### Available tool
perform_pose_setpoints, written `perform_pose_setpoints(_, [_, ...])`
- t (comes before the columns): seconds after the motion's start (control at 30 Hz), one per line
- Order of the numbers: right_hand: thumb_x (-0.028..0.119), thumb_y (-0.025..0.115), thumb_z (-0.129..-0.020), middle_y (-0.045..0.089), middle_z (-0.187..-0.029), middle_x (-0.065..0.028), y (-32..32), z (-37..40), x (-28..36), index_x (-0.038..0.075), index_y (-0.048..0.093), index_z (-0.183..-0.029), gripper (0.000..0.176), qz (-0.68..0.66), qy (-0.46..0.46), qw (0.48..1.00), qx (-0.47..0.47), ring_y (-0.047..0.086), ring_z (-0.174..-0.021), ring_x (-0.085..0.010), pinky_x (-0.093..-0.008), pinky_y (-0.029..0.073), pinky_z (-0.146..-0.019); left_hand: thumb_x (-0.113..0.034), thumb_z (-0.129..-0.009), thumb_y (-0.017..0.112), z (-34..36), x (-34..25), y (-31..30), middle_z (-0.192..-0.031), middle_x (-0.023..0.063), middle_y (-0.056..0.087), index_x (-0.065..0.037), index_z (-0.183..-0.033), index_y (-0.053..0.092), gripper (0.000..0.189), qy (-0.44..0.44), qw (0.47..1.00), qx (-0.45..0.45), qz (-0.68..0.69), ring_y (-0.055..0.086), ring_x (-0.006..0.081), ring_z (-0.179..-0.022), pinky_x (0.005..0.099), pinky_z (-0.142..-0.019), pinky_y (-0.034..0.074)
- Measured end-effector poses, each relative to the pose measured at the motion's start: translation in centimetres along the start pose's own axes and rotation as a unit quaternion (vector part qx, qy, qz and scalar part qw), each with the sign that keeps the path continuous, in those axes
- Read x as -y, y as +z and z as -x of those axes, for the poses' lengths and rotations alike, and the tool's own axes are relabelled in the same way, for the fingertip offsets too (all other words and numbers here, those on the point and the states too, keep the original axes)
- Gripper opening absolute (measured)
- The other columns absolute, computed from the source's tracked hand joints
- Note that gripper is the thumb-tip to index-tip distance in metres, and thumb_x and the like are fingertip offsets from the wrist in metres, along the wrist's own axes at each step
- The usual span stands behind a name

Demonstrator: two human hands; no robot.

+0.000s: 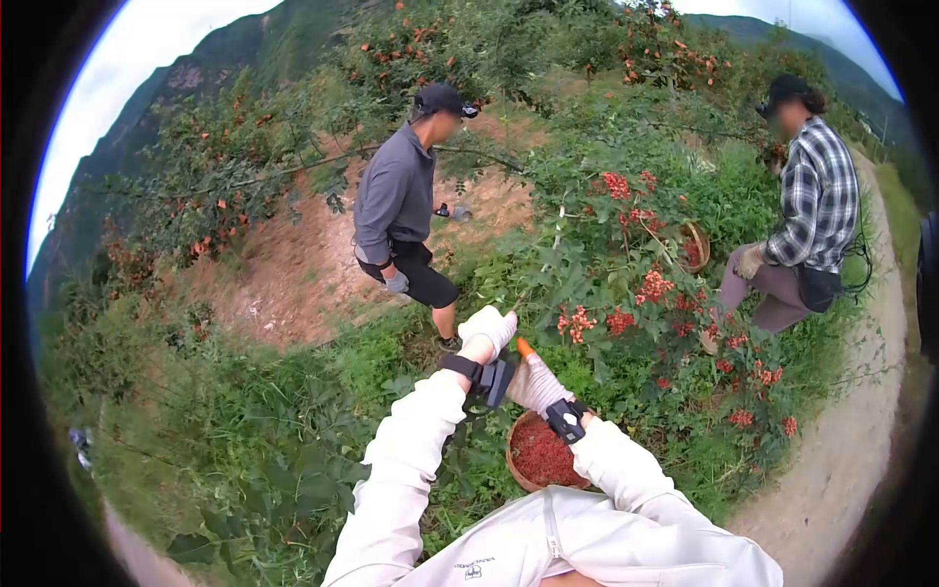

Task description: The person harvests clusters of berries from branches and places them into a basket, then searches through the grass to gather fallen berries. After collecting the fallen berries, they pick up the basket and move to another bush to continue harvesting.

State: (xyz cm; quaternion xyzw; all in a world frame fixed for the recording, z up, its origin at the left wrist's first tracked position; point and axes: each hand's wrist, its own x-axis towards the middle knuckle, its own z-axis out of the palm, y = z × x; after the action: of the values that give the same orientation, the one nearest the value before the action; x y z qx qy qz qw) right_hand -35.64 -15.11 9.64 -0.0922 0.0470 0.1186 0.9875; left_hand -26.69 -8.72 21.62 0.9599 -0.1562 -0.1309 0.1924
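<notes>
My left hand (489, 331), in a white glove, is closed beside the green bush (577, 254); whatever its fingers hold is hidden. Just below and to the right, my right hand (538, 383), in a pale striped glove, is wrapped round an orange-ended tool (525, 348), whose other parts are covered. Clusters of red berries (577, 323) hang on the bush to the right of my hands. Under my right forearm stands a round woven basket (513, 468) holding many small red berries (548, 448).
A person in a grey shirt (396, 191) stands ahead on the left, wearing gloves. Another person in a checked shirt (822, 196) is at the right of the bush, near a second basket (696, 247). A pale path (851, 391) runs along the right; weeds (264, 401) cover the left.
</notes>
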Motion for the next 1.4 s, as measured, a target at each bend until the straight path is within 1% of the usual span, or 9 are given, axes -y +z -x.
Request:
perform_pose_setpoints(0.1, [0.043,0.051,-0.086,0.048,-0.12,-0.018,1.0,1.3,-0.4,0.003,0.031,-0.125,0.059,0.085,-0.08,0.993,-0.029,0.052,-0.108,-0.0314,-0.0469,0.039,-0.095,-0.046,-0.079,0.045,0.6,-0.9,0.7,-0.094,0.0177,0.064,-0.004,-0.093,0.064,0.048,-0.006,1.0,-0.005,0.003,0.061,0.0329,-0.092,0.0419,-0.082,0.041])
perform_pose_setpoints(0.6, [0.045,0.042,-0.09,0.052,-0.111,-0.0095,-4.0,-0.8,-1.0,0.016,0.041,-0.121,0.042,0.031,-0.038,0.976,-0.21,0.052,-0.1,-0.0258,-0.0405,0.04,-0.091,-0.049,-0.083,0.043,0.9,0.5,1.9,-0.098,0.02,0.062,-0.001,-0.099,0.059,0.053,0.014,0.998,0.051,0.037,0.059,0.0328,-0.095,0.0418,-0.084,0.042])
perform_pose_setpoints(0.8, [0.046,0.044,-0.089,0.052,-0.114,-0.0105,-6.1,-1.2,-2.2,0.017,0.039,-0.125,0.047,0.072,-0.09,0.98,-0.164,0.05,-0.103,-0.0246,-0.0363,0.041,-0.09,-0.049,-0.083,0.044,0.8,1.6,2.8,-0.097,0.0198,0.063,-0.001,-0.1,0.058,0.052,0.019,0.998,0.029,0.05,0.059,0.034,-0.095,0.0411,-0.083,0.043])
perform_pose_setpoints(0.87, [0.058,0.045,-0.083,0.056,-0.113,-0.0185,-4.6,-0.5,-2.4,0.0,0.046,-0.116,0.067,0.074,-0.048,0.975,-0.203,0.057,-0.099,-0.0296,-0.0422,0.045,-0.089,-0.048,-0.083,0.044,0.3,2.4,3.5,-0.097,0.0197,0.063,-0.001,-0.1,0.058,0.052,0.01,0.998,0.038,0.049,0.059,0.0339,-0.095,0.0409,-0.084,0.043])
perform_pose_setpoints(0.9, [0.047,0.047,-0.088,0.051,-0.116,-0.0131,-4.9,-0.7,-2.7,0.015,0.039,-0.125,0.049,0.081,-0.037,0.98,-0.177,0.049,-0.105,-0.025,-0.0356,0.039,-0.093,-0.048,-0.083,0.044,0.0,2.8,3.6,-0.097,0.0197,0.063,-0.002,-0.1,0.058,0.051,0.005,0.998,0.043,0.049,0.059,0.0337,-0.095,0.0408,-0.084,0.042])
perform_pose_setpoints(1.0, [0.046,0.049,-0.086,0.045,-0.124,-0.0122,-4.2,0.0,-3.7,0.012,0.038,-0.125,0.053,0.096,-0.051,0.991,-0.074,0.046,-0.109,-0.0277,-0.0443,0.035,-0.096,-0.046,-0.082,0.046,-0.5,4.0,3.6,-0.099,0.0201,0.062,-0.002,-0.102,0.058,0.049,-0.011,0.999,0.037,0.025,0.059,0.0334,-0.096,0.0404,-0.086,0.042])
perform_pose_setpoints(1.1, [0.044,0.051,-0.085,0.042,-0.128,-0.0118,-5.0,0.1,-3.0,0.009,0.036,-0.126,0.056,0.087,-0.014,0.986,-0.144,0.044,-0.114,-0.0283,-0.0469,0.034,-0.097,-0.046,-0.081,0.046,-2.3,5.8,4.5,-0.101,0.0204,0.062,-0.003,-0.103,0.058,0.05,-0.032,0.998,0.043,0.043,0.058,0.0327,-0.097,0.0398,-0.086,0.041])
perform_pose_setpoints(1.2, [0.043,0.053,-0.084,0.044,-0.126,-0.0126,-3.2,1.9,-2.6,0.006,0.039,-0.124,0.057,0.062,-0.016,0.975,-0.212,0.045,-0.115,-0.028,-0.0439,0.035,-0.096,-0.045,-0.08,0.046,-3.0,6.7,5.2,-0.1,0.0178,0.063,-0.004,-0.102,0.06,0.048,-0.027,0.999,0.024,0.015,0.059,0.0315,-0.097,0.0415,-0.086,0.04])
perform_pose_setpoints(1.4, [0.036,0.053,-0.086,0.058,-0.11,-0.0149,-2.9,7.4,-2.3,0.001,0.055,-0.106,0.041,-0.063,-0.027,0.99,-0.126,0.054,-0.105,-0.0294,-0.0426,0.042,-0.09,-0.046,-0.079,0.047,-7.0,10.9,5.6,-0.103,0.0148,0.063,-0.003,-0.108,0.058,0.053,-0.052,0.996,0.027,-0.068,0.06,0.0282,-0.098,0.0384,-0.086,0.041])
